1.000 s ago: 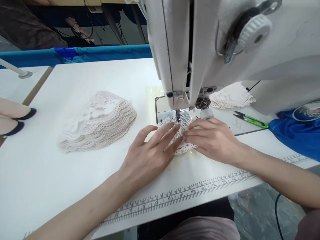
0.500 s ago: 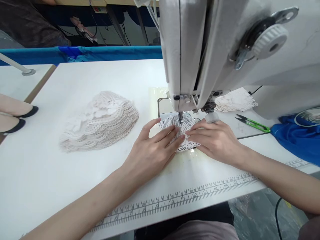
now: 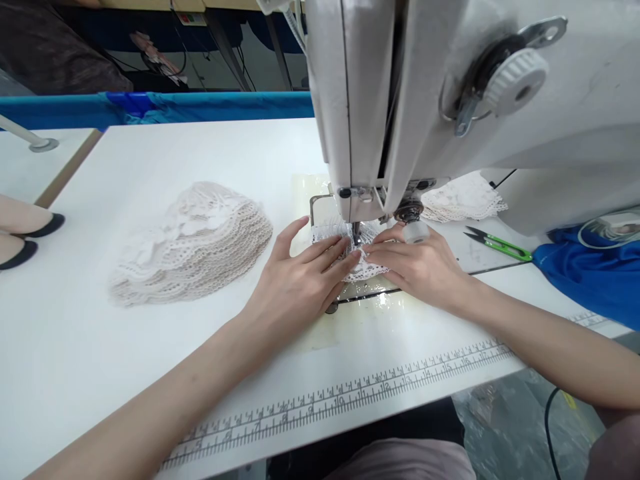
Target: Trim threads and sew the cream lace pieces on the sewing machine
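Observation:
A piece of white lace point(image 3: 367, 270) lies under the needle and presser foot point(image 3: 356, 232) of a sewing machine point(image 3: 370, 100). My left hand point(image 3: 310, 273) rests on the lace's left side, fingers stretched and the outer one spread away; its thumb is mostly hidden. On the other side, my right hand point(image 3: 417, 263) lays its extended fingers on the lace close to the foot. The fingertips of both hands nearly meet in front of the needle. Left of them is a layered pile of scalloped lace pieces point(image 3: 195, 247).
More lace point(image 3: 465, 197) lies behind the needle area. Green-handled thread snips point(image 3: 500, 247) and blue cloth point(image 3: 585, 273) are at the right. A printed ruler point(image 3: 340, 403) runs along the table's front edge. Two beige rods with black bands point(image 3: 30, 227) jut in from the left.
The lace has moved back under the presser foot, baring the plate's front edge. Both hands have shifted slightly away from me with it. The whole view has slid a little left.

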A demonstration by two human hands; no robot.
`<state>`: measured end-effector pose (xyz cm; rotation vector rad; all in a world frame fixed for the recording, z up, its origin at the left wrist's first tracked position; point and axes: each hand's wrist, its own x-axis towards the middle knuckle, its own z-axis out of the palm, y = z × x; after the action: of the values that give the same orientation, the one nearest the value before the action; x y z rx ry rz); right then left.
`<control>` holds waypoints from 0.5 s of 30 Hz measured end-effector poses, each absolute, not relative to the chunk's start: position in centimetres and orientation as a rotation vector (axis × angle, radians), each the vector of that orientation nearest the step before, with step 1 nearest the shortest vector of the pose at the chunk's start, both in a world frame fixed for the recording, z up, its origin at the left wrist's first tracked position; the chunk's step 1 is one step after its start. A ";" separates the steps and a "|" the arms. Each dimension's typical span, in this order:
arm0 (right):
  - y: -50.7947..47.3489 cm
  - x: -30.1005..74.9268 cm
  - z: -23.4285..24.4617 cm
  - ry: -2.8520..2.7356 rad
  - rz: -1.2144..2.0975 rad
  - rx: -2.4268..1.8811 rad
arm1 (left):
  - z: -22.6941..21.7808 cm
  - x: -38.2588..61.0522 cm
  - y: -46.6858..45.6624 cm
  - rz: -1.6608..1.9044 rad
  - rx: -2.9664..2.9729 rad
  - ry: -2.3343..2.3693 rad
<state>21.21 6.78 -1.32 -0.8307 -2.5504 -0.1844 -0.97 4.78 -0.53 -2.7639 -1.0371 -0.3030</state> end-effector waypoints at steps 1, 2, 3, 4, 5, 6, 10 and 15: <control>6.8 21.2 -1.3 -2.558 -0.194 -0.842 | -0.7 -1.0 4.7 -0.333 -2.746 -1.031; 6.8 21.2 -1.3 -2.561 -0.204 -0.844 | -0.8 -0.9 4.6 -0.372 -2.727 -1.022; 6.7 21.2 -1.3 -2.558 -0.217 -0.834 | -0.9 -0.9 4.5 -0.424 -2.712 -1.004; 6.6 21.2 -1.3 -2.551 -0.232 -0.813 | -1.1 -0.9 4.3 -0.475 -2.704 -0.983; 6.6 21.2 -1.3 -2.542 -0.249 -0.787 | -1.2 -0.8 4.0 -0.523 -2.703 -0.961; 6.5 21.2 -1.3 -2.535 -0.264 -0.767 | -1.3 -0.8 3.8 -0.558 -2.710 -0.947; 6.3 21.3 -1.4 -2.552 -0.269 -0.770 | -1.4 -0.7 3.2 -0.604 -2.735 -0.962; 6.4 21.3 -1.4 -2.531 -0.291 -0.747 | -1.4 -0.7 3.4 -0.599 -2.745 -0.982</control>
<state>21.26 6.40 -1.43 -0.7467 -2.5306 -0.2907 -0.70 3.42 -1.37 -2.7453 -0.9820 -0.5991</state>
